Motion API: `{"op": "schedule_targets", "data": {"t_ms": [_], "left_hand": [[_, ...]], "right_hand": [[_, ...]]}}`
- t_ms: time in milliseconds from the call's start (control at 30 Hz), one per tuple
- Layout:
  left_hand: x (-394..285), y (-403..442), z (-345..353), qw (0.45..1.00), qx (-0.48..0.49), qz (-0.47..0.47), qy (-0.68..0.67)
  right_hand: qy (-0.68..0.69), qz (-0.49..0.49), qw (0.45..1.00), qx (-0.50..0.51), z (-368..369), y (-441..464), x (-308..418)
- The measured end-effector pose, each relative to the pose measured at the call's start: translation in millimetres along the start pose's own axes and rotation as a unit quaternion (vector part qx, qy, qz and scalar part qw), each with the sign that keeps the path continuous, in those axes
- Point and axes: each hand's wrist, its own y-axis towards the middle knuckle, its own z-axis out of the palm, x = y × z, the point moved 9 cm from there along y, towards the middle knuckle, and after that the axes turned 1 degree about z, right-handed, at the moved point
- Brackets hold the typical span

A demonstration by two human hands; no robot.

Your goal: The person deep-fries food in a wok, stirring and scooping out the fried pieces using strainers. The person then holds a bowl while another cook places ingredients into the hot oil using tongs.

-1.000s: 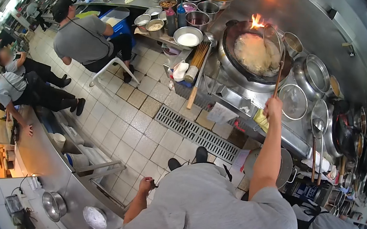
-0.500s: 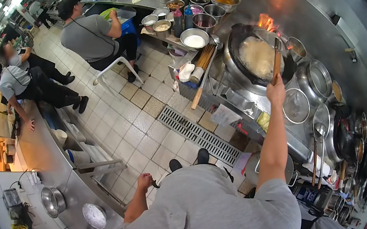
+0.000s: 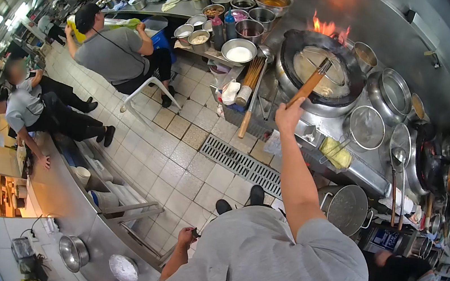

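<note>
Strainer (image 3: 307, 87) with a wooden handle slants from the person's right hand (image 3: 289, 116) into a wide dark wok (image 3: 290, 64), its round metal head in the pale liquid (image 3: 303, 66) there. The right hand closes round the near end of the handle, fingers wrapped over the wood. Flames (image 3: 325, 26) rise at the far rim of the wok. The left hand (image 3: 186, 238) is low beside the torso, well apart from the stove, its fingers bent beside a small dark object (image 3: 196, 233); whether they pinch it, I cannot tell. Right of the wok, a round sieve (image 3: 367, 127) lies on the steel stovetop, with a yellow cloth (image 3: 336, 153) on the stove's front edge, and a large stockpot (image 3: 348, 209) stands nearer the person. Left of the wok are a metal bowl of white contents (image 3: 239, 52), a bundle of thin sticks (image 3: 253, 73) and a long tool with a wooden handle (image 3: 244, 125). Behind them, metal containers with various foods crowd a worktop. A slotted drain cover (image 3: 242, 162) runs across the tiled floor. On the left-hand counter, one bowl (image 3: 123, 269) carries white powder, near a steel bowl (image 3: 74, 253). A co-worker (image 3: 110, 51) sits on a pale chair, each hand at something green or yellow; two other people are farther left, one with a hand (image 3: 45, 162) on the counter.
</note>
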Motion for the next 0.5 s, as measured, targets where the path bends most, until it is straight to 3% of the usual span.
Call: {"op": "schedule_targets", "data": {"t_ms": [133, 267, 500], "left_hand": [[2.0, 12.7, -8.4, 0.999, 0.004, 0.005, -0.035], [-4.2, 15.1, -6.3, 0.998, -0.003, 0.011, -0.063], [-8.0, 20.1, 5.3, 0.987, 0.074, 0.028, -0.141]], "right_hand": [[0.017, 0.002, 0.999, 0.035, 30.5, -7.4, 9.3], [0.0, 0.076, 0.995, 0.067, 50.6, -17.6, 3.1], [0.037, 0.053, 0.998, 0.019, 46.9, -24.9, -12.2]]}}
